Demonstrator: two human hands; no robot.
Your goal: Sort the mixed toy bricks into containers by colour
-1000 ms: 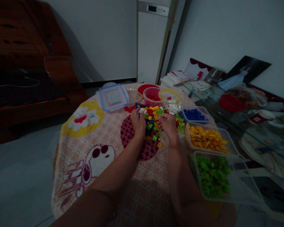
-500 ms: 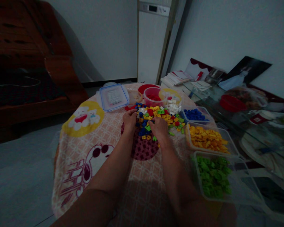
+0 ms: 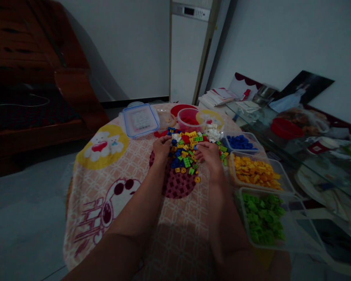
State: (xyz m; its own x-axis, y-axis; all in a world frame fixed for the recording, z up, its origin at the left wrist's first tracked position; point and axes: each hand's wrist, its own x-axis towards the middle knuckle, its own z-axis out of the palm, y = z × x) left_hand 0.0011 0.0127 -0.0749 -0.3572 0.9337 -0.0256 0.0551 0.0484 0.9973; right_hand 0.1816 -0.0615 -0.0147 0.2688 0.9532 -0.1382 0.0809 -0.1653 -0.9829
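Though blue bricks [image 3: 241, 142], yellow bricks [image 3: 256, 171] and green bricks [image 3: 263, 218] sit in separate tubs [image 3: 269, 247], a mixed pile [image 3: 186, 150] lies unsorted on the tablecloth [image 3: 181, 218] btwn L hand [image 3: 161, 150] and R hand [image 3: 210, 154]; can't tell if either's gripping a pc.

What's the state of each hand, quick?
Left hand: fingers at the brick pile, grip can't be told.
Right hand: fingers partly curled over the pile, grip can't be told.

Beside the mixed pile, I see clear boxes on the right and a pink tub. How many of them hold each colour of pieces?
Blue-piece box: 1
Yellow-piece box: 1
Green-piece box: 1
Red-piece tub: 1
Total: 4
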